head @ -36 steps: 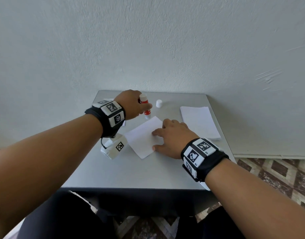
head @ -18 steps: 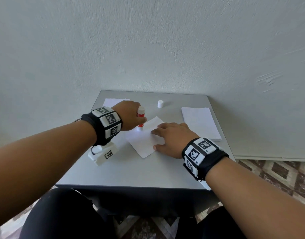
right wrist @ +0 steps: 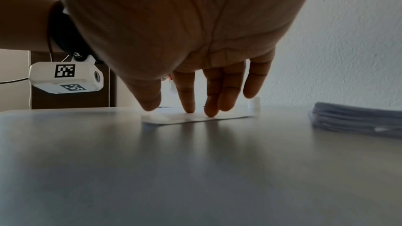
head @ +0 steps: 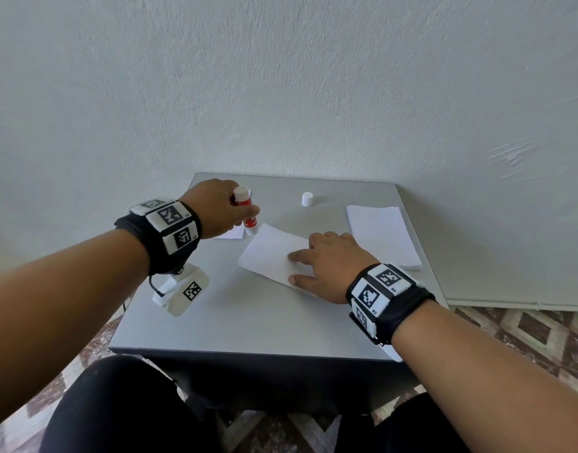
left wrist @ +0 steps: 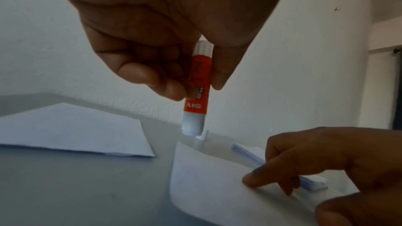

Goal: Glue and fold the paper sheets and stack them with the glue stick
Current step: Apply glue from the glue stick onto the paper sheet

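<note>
My left hand [head: 222,207] grips a red and white glue stick [head: 246,210] upside down, its open end at the far corner of a white paper sheet [head: 271,253] in the table's middle. In the left wrist view the glue stick [left wrist: 196,88] stands nearly upright between thumb and fingers, its tip just above the sheet [left wrist: 208,183]. My right hand [head: 327,259] presses flat on the sheet's right part with straight fingers [right wrist: 187,99]. A folded sheet [head: 230,233] lies behind my left hand, seen as a folded sheet [left wrist: 71,131] in the left wrist view too.
The white glue cap [head: 308,199] stands at the back of the grey table [head: 248,322]. A stack of white paper [head: 382,233] lies at the right edge. A pale wall rises directly behind the table. Patterned floor tiles show on both sides.
My left hand with the glue stick went down onto the sheet's near left part, then moved back up to its far corner. The right hand stayed pressed on the sheet.
</note>
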